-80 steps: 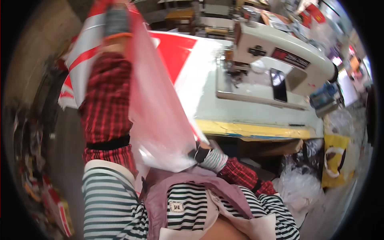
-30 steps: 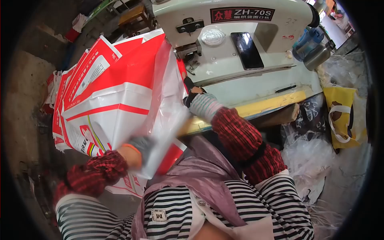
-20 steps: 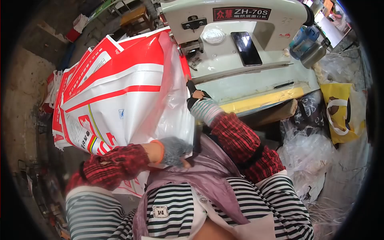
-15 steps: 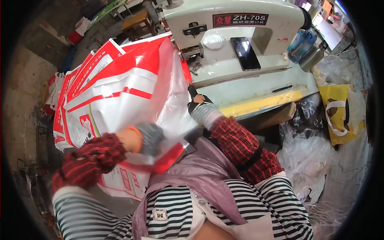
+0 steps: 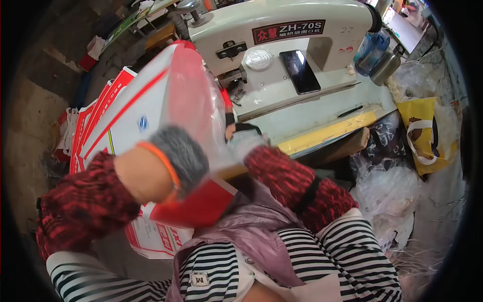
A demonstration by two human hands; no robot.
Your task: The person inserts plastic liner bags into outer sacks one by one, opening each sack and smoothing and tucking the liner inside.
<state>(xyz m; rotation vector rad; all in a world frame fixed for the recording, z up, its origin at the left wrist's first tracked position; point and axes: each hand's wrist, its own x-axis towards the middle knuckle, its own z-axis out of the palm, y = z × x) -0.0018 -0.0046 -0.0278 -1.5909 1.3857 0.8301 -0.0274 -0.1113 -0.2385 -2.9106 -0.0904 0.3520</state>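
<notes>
Mostly spread beside the sewing machine [image 5: 327, 50], the red-and-white sack [image 5: 136, 103] shows a clear liner [image 5: 215, 146]; the right hand [image 5: 245, 141] closes on its edge, while the blurred left hand's [image 5: 181, 157] openness and grip are unclear.

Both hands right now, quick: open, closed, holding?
Left hand: blurred over the printed bag; grip cannot be told.
Right hand: at the bag's edge; grip unclear.

The left hand in a gray glove with an orange cuff [image 5: 183, 156] had risen from beside the lap. The red-and-white plastic sack [image 5: 151, 95] had lifted, its red stripe [image 5: 126, 108] slanting more steeply. The right hand in a pale striped glove [image 5: 245, 139] had shifted slightly leftward.
</notes>
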